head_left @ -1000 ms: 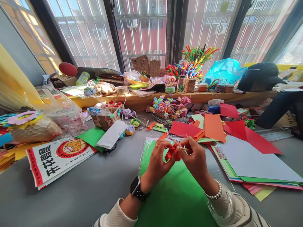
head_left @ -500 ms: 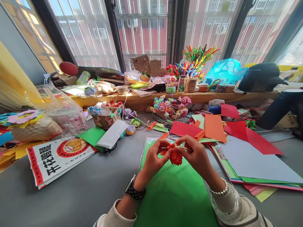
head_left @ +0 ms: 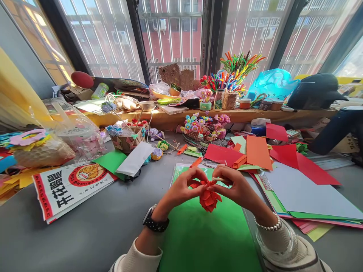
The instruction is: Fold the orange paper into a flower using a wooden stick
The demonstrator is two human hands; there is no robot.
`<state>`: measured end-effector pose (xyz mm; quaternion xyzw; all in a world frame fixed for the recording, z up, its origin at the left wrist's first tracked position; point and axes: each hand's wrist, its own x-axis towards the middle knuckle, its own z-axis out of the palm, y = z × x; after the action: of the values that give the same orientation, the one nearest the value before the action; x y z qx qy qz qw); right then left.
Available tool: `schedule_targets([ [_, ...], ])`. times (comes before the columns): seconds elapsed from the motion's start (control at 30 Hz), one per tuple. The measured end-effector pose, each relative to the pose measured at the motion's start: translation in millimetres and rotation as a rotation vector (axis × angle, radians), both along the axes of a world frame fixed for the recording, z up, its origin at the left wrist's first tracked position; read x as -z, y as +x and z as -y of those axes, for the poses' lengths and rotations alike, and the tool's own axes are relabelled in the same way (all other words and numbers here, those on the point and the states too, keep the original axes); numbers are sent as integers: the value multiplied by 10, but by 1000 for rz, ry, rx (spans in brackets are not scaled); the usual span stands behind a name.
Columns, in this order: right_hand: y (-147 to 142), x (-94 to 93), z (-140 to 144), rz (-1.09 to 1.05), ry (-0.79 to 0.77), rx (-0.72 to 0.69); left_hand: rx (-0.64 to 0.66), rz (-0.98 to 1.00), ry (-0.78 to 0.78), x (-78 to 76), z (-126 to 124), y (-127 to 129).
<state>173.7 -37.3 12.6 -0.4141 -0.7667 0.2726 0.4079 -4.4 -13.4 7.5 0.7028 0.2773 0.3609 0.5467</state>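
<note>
An orange-red paper flower (head_left: 210, 200) with layered petals hangs below my fingertips, its bloom facing down toward me. My left hand (head_left: 188, 185) is closed, thumb and fingers pinching the flower's upper edge from the left. From the right, my right hand (head_left: 232, 185) pinches the same part, its fingertips almost touching those of my left. Something thin and pale shows by the right fingers, too small to make out. Beneath both hands lies a green sheet (head_left: 204, 241) in a clear sleeve.
Red paper (head_left: 224, 154) and orange paper (head_left: 258, 152) lie beyond my right hand, with a stack of sheets (head_left: 314, 189) to the right. At left are a printed paper bag (head_left: 75, 189) and a white slip (head_left: 134, 159). Handmade flowers (head_left: 195, 126) stand near the windowsill.
Both hands have moved slightly apart, and the flower has dropped a little lower and now tips further downward. The right fingers have shifted their pinch. My view has tilted very slightly.
</note>
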Motion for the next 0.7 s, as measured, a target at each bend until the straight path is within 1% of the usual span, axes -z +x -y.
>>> schedule_targets([
  [0.1,0,-3,9,-2,-34,-15,20,12,7,3,-3,-11],
  [0.27,4,14,7,3,-21,3,-2,-26,70,-9,-5,-16],
  [0.37,6,31,-1,-2,-43,1,3,-39,94,-16,-11,-21],
  [0.53,8,47,-14,-29,-110,-20,-1,-46,96,-3,-20,-23],
  [0.7,19,49,-19,-21,-92,-16,-21,-44,92,4,-20,-9],
])
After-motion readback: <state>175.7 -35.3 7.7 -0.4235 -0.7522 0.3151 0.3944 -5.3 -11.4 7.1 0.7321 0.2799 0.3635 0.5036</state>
